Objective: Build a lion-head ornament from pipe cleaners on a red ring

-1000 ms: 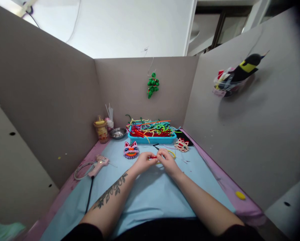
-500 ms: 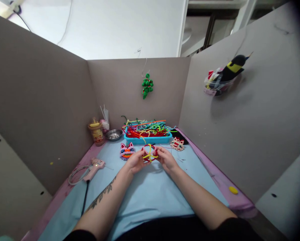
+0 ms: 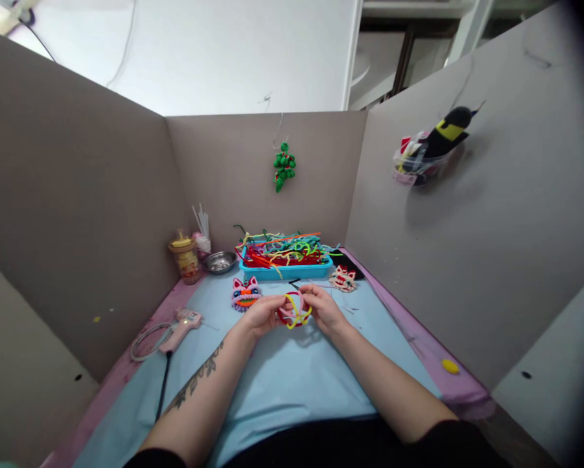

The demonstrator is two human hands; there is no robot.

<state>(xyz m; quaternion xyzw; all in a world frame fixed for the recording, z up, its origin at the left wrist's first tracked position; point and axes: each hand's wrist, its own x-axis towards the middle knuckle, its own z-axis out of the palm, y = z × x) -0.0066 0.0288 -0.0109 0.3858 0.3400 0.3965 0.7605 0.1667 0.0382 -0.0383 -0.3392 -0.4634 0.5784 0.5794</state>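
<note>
left hand (image 3: 265, 315) and right hand (image 3: 325, 309) share a fingertip grip on one openwork ball (image 3: 296, 318). two animal faces (image 3: 246, 294) and one tray (image 3: 286, 273) lie toward the bench (image 3: 292, 377)'s far edge.

Lighting: bright, diffuse, seemingly from above; white wall (image 3: 224, 52) brightest, close to washed out; left partition (image 3: 77, 195) duller, right partition (image 3: 491, 260) paler; soft, broad shadow on the latter, below and right of the hanging tub (image 3: 421, 166); faint shadow on the blue sheet (image 3: 292, 377) under the left hand (image 3: 263, 316) and right hand (image 3: 324, 309); weak glints on the metal bowl (image 3: 220, 262); black clothing (image 3: 292, 448) sunk into near-featureless dark; Quality: wide-angle stretch towards the edges, partitions splayed outward; black, blurred vignette down the right side, heaviest at the upper corner; tub's contents soft; finger detail slightly smeared
</note>
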